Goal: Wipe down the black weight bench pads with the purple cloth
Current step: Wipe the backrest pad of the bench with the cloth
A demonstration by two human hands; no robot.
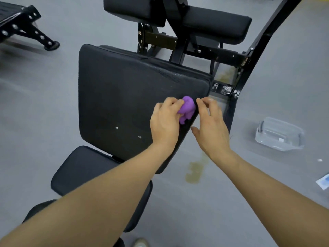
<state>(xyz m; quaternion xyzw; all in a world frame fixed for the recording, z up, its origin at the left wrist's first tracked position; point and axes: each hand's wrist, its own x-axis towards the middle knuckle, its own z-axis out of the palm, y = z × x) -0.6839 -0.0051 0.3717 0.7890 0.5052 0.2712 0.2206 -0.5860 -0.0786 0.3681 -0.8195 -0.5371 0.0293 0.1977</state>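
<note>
Black padding fills the middle of the view: a small seat pad (85, 172) at lower left, then the large tilted back pad (124, 97) above it. Near that pad's right edge the left hand (165, 122) grips a bunched purple cloth (187, 108), fingers curled around it against the surface. Just beside it, the right hand (211, 125) hovers with fingers loosely bent, holding nothing. A clear plastic container (279, 133) lies on the grey floor (267, 184) farther right.
</note>
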